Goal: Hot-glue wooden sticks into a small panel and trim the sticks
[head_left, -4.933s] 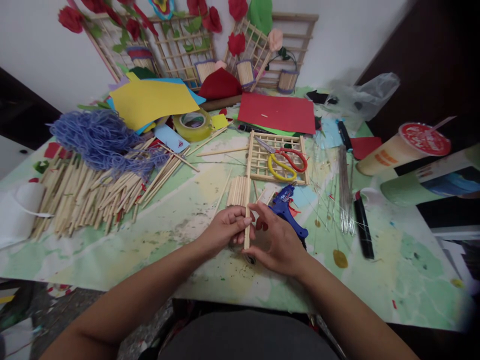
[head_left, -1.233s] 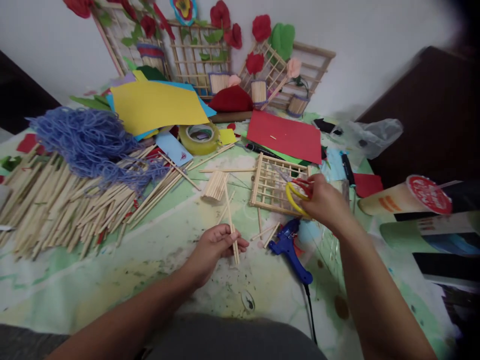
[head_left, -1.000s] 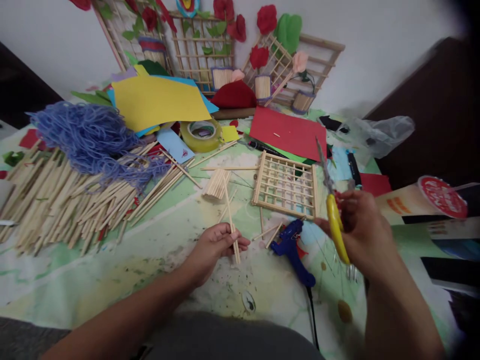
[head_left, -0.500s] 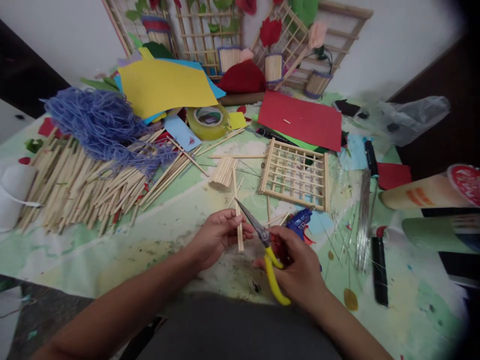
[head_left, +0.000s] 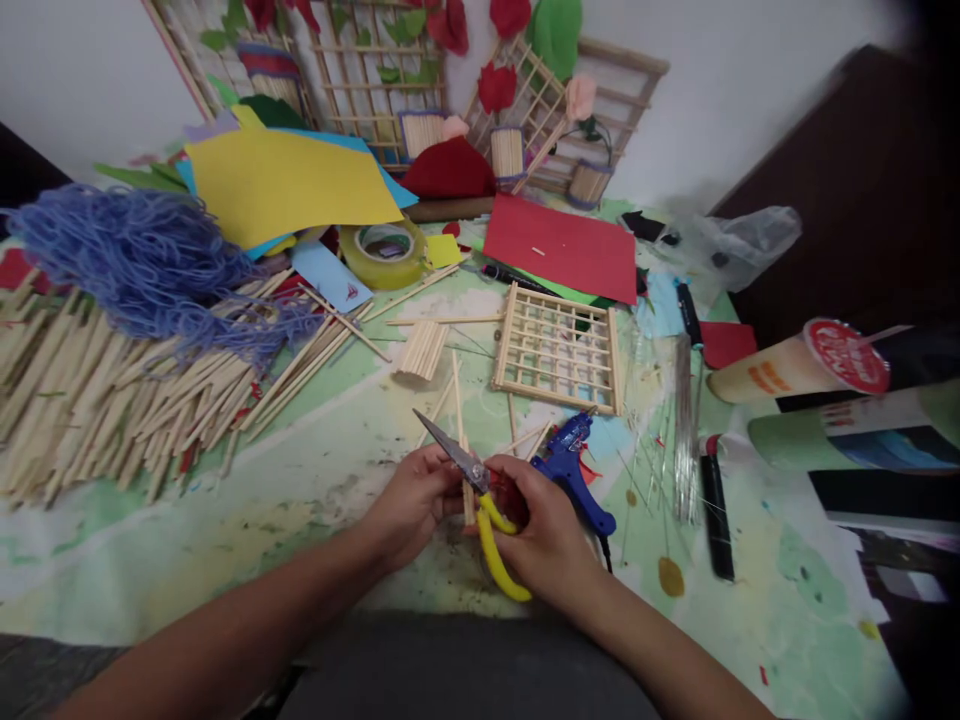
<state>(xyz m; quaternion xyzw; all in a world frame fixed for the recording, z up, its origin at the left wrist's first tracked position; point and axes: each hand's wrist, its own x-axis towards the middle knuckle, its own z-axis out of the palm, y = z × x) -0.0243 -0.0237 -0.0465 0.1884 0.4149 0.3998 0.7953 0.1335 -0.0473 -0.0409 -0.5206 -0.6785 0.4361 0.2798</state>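
Observation:
My left hand (head_left: 411, 508) pinches some short wooden sticks (head_left: 468, 500), which stand roughly upright between my two hands. Yellow-handled scissors (head_left: 491, 545) are in my right hand (head_left: 544, 525); their blades point up and left, across the front of the sticks, and look closed. Just beyond my fingers, a longer thin stick (head_left: 457, 385) rises from the held bunch. A small panel of joined sticks (head_left: 422, 350) lies further back, with a wooden lattice frame (head_left: 556, 348) to its right. Beside my right hand rests a blue glue gun (head_left: 574, 470).
Many loose sticks (head_left: 97, 400) and blue yarn (head_left: 127, 260) cover the left side. Yellow paper (head_left: 292, 185), a tape roll (head_left: 382, 250) and red paper (head_left: 562, 250) lie at the back. On the right are wires (head_left: 684, 430), a black marker (head_left: 717, 510) and a drink cup (head_left: 810, 365).
My right hand and the scissors have come closer to my left hand, and the blades now cross the held sticks lower down. The whole view has shifted to the right.

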